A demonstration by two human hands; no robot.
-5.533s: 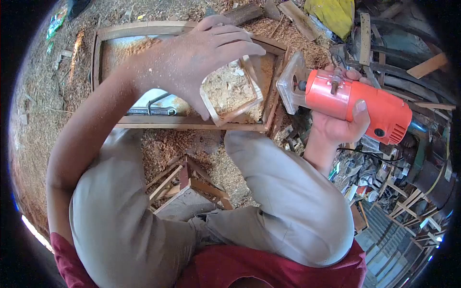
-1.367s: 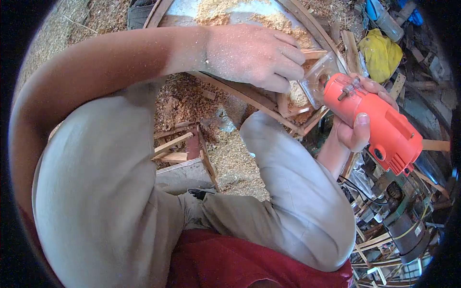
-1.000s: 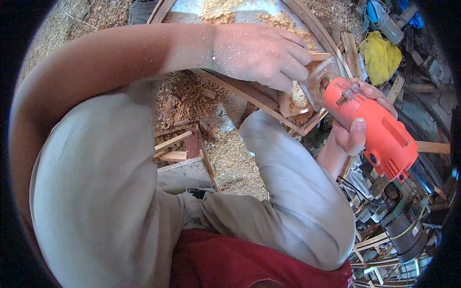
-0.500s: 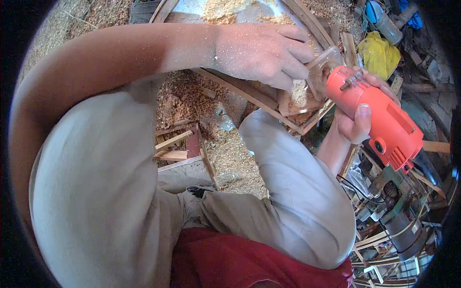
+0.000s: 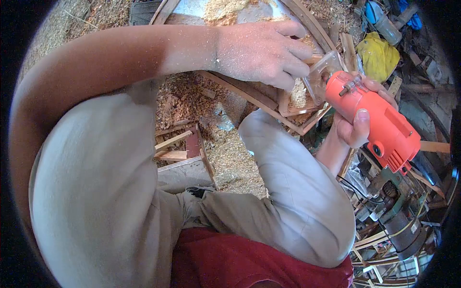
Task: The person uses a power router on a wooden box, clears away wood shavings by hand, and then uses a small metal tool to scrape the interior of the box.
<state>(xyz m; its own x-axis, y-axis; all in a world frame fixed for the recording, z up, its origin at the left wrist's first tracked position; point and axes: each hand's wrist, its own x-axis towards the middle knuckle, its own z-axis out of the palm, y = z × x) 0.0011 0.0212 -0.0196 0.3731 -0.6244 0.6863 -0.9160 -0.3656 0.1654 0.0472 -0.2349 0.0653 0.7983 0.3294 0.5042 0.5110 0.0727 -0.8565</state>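
My right hand [image 5: 353, 129] is wrapped round an orange power tool [image 5: 379, 117], its cord end pointing down and right. A clear plastic guard [image 5: 322, 72] at the tool's front meets a small wooden piece [image 5: 284, 103] at the corner of a wooden frame [image 5: 245, 95]. Dusted with sawdust, my left hand [image 5: 266, 55] lies over the frame just left of the guard. Its fingers are bent and closed downward, and what they grip is hidden beneath them.
Sawdust [image 5: 225, 10] lies on the pale surface inside the frame. A wooden box [image 5: 185, 173] with offcuts stands between my legs. At the right are a yellow cloth [image 5: 378, 56], a clear bottle [image 5: 388, 31] and a dark motor-like machine [image 5: 406, 235] among wood strips.
The orange tool and my right hand have shifted slightly down and left, with the tool's front lower. My left hand has stayed almost in place.
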